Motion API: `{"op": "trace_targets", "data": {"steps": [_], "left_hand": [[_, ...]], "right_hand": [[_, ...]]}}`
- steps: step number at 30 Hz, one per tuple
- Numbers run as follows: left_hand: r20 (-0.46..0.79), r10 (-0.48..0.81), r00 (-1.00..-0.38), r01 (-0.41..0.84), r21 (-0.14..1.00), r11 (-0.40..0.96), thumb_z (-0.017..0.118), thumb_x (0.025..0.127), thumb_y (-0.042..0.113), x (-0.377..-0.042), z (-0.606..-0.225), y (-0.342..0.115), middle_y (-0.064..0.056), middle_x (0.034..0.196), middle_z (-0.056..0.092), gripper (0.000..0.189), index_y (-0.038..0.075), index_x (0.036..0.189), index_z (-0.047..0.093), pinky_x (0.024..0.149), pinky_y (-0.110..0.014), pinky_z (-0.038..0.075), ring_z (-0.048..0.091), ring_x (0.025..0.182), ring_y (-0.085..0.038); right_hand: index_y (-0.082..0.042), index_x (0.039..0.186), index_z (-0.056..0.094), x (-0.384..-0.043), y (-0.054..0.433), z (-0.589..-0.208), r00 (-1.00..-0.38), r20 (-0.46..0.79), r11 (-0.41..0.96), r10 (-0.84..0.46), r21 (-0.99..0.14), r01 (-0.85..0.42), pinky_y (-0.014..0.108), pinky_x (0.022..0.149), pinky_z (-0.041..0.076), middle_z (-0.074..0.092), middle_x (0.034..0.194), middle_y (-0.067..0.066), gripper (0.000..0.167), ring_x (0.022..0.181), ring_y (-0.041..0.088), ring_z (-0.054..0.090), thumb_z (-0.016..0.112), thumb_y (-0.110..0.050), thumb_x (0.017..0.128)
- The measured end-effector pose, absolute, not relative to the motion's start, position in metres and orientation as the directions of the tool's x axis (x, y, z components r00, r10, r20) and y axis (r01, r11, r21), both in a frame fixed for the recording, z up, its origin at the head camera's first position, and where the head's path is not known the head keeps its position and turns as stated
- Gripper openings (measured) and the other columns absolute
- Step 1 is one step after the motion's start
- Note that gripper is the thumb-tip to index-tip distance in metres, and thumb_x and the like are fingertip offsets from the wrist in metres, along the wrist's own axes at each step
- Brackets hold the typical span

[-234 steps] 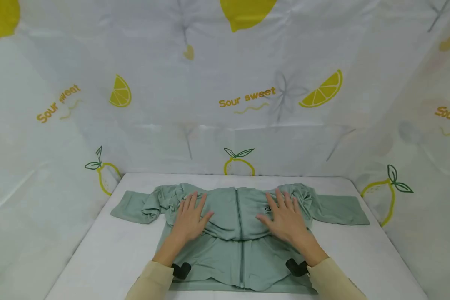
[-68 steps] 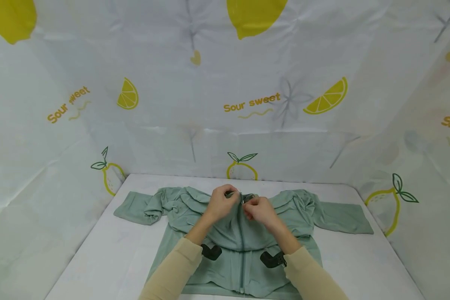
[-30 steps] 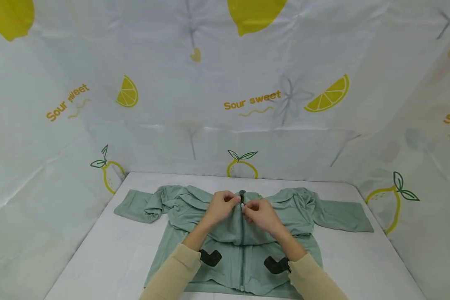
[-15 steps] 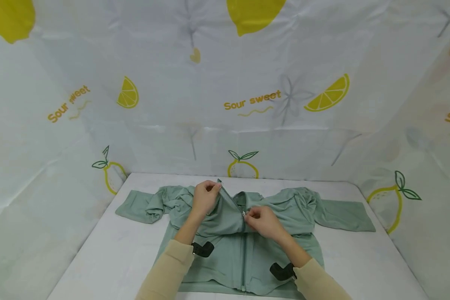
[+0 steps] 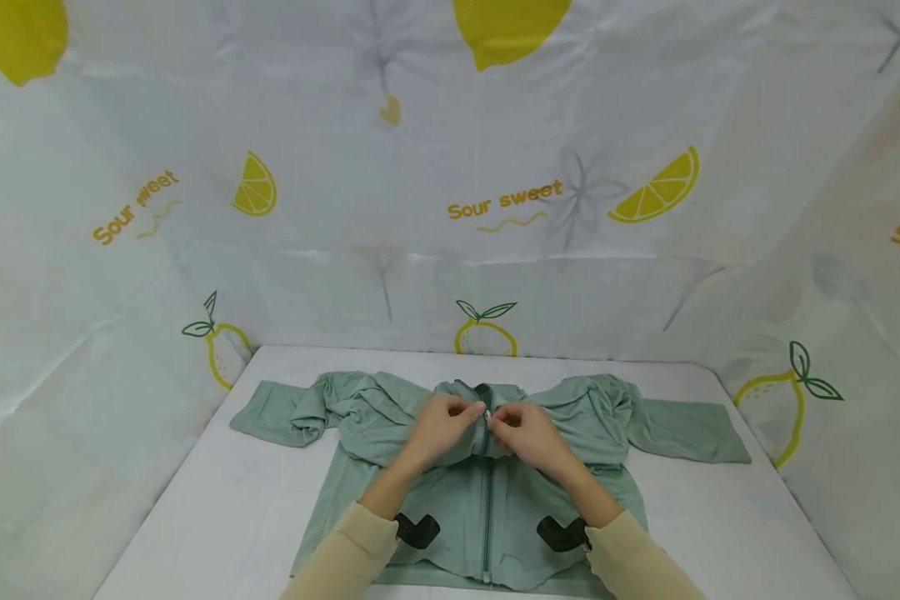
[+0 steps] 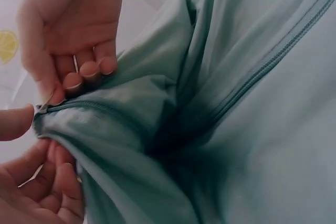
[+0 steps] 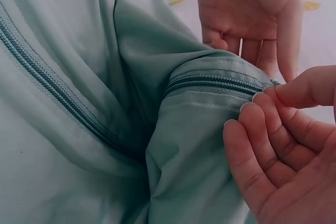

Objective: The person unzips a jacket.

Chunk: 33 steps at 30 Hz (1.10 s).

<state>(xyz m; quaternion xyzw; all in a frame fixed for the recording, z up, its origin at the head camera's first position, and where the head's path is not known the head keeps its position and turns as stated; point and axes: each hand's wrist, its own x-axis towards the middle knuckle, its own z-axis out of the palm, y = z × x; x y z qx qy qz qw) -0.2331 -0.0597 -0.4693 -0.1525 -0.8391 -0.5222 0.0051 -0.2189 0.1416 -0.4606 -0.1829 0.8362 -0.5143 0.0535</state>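
White table (image 5: 195,508) carries the green jacket (image 5: 450,500), hem (image 5: 435,575) nearest, zipper (image 5: 487,525) running up its middle. Left hand (image 5: 438,427), out holding the collar (image 5: 504,392) open half a second ago, now pinches beside the zipper's top where the right hand (image 5: 531,435) pinches too, likely steadying it from both sides; lemon-print backdrop (image 5: 307,275) stands behind.

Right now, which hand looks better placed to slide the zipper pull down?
Likely the right hand: it seems to pinch the pale zipper pull. The left hand grips the jacket beside the zipper, so it seems better suited to steadying.
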Motion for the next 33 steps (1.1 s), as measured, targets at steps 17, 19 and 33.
{"op": "trace_targets", "data": {"steps": [17, 19, 33], "left_hand": [[0.154, 0.1, -0.983, 0.172, 0.962, 0.212, 0.065, 0.102, 0.027, -0.242, -0.468, -0.076, -0.006, 0.095, 0.067, 0.027, 0.002, 0.105, 0.073, 0.071, -0.034, 0.048, 0.057, 0.081, -0.017], [0.161, 0.077, -0.984, 0.174, 0.96, 0.22, 0.065, 0.102, 0.027, -0.244, -0.467, -0.079, -0.007, 0.097, 0.067, 0.026, 0.003, 0.105, 0.073, 0.073, -0.035, 0.049, 0.059, 0.084, -0.018], [0.274, 0.129, -0.953, 0.302, 0.823, 0.481, 0.067, 0.1, 0.038, -0.228, -0.464, -0.083, 0.002, 0.075, 0.066, 0.031, 0.01, 0.089, 0.076, 0.061, -0.032, 0.048, 0.056, 0.063, -0.014]], "right_hand": [[0.001, 0.09, 0.071, -0.209, 0.146, -0.475, -0.898, 0.108, 0.42, -0.427, -0.856, -0.302, 0.03, 0.058, 0.047, 0.063, 0.072, 0.002, 0.022, 0.062, 0.01, 0.056, 0.062, -0.016, 0.102], [0.003, 0.09, 0.07, -0.208, 0.147, -0.475, -0.898, 0.098, 0.43, -0.429, -0.852, -0.298, 0.03, 0.058, 0.047, 0.065, 0.074, 0.004, 0.023, 0.064, 0.011, 0.057, 0.062, -0.016, 0.102], [-0.006, 0.094, 0.072, -0.213, 0.146, -0.472, -0.926, 0.156, 0.447, -0.343, -0.84, -0.307, 0.03, 0.06, 0.05, 0.066, 0.078, 0.004, 0.016, 0.066, 0.012, 0.059, 0.061, -0.013, 0.102]]}}
